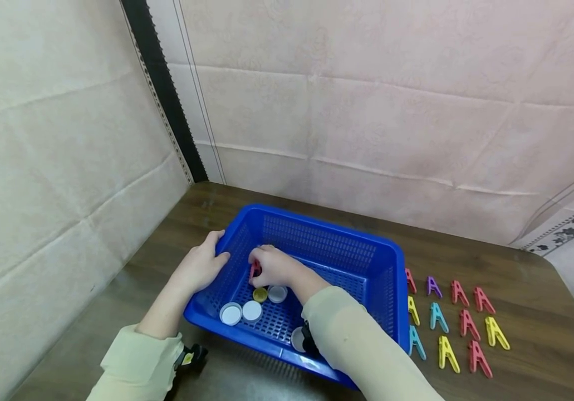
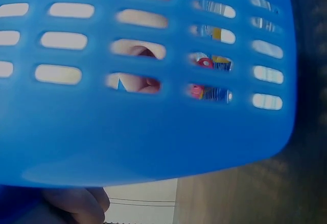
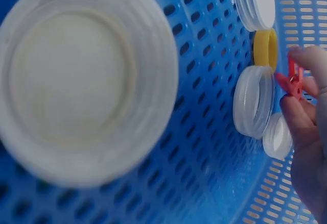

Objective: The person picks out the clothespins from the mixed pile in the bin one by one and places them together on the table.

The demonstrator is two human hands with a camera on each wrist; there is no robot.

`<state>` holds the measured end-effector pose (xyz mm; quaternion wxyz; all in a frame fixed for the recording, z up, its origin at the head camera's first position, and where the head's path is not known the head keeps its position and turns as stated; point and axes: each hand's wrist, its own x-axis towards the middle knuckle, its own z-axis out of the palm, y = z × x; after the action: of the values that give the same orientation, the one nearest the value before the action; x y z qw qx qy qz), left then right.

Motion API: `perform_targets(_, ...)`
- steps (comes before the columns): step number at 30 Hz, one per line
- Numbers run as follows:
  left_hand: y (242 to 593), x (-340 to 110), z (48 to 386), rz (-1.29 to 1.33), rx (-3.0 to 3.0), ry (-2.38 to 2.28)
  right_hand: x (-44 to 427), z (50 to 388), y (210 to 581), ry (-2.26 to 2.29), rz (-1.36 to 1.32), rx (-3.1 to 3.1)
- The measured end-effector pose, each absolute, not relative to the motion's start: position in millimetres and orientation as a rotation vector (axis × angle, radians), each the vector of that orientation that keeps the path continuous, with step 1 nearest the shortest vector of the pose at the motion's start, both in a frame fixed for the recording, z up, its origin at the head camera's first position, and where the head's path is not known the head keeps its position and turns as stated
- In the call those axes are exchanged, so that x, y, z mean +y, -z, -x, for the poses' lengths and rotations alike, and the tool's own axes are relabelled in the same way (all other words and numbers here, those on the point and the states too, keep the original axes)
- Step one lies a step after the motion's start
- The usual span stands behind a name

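Observation:
A blue plastic basket [image 1: 312,225] stands on the wooden table. My left hand [image 1: 200,268] grips its left rim; in the left wrist view the basket's slotted wall [image 2: 153,132] hides most of that hand. Inside the basket, my right hand [image 1: 278,267] pinches a red clothespin [image 3: 295,78] between thumb and fingers. Around that hand on the basket floor lie a yellow cap [image 1: 260,294] and several white or clear lids, among them one white lid [image 1: 252,311] near the front. Another lid [image 3: 76,81] looms close to the right wrist camera.
Right of the basket, several clothespins lie in loose rows, including a purple clothespin [image 1: 433,286], a blue clothespin [image 1: 438,317] and a yellow clothespin [image 1: 447,354]. Cloth-covered walls [image 1: 367,122] close off the back and left of the table [image 1: 532,301].

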<state>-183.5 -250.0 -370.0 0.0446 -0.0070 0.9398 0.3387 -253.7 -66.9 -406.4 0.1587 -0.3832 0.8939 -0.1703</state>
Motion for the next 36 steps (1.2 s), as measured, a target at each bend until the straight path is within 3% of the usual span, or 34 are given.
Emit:
perform_targets(15,371,-247,186,0.0,2.878,-1.025,-54,245,391,0.502,0.995,2.513)
perform_targets(36,376,-253,187,0.021,2.872,-0.997,-14,233,353,0.451,1.13,2.588)
